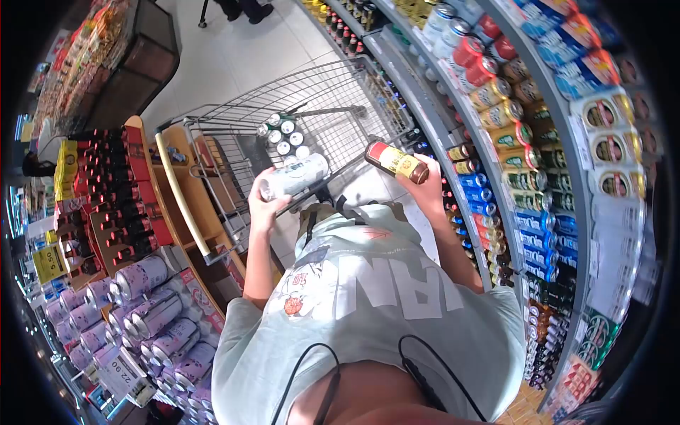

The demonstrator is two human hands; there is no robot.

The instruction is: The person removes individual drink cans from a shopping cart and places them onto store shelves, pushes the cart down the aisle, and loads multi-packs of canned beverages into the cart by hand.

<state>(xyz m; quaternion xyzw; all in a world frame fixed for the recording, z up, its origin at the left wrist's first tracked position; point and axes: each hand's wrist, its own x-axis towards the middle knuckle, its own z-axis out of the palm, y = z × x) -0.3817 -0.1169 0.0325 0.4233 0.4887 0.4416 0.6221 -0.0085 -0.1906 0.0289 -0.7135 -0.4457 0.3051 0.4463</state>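
Both bare hands, left (270, 198) and right (423, 183), are raised apart, fingers curled, forearms angled outward.

Pale tiled floor (227, 64), upper centre of frame — brightly lit. Long curved shelving (570, 127) runs down the right side, stocked with cans and bottles. Dark-sided display stand (145, 53), upper left; pink-and-white can stack (166, 319), lower left.
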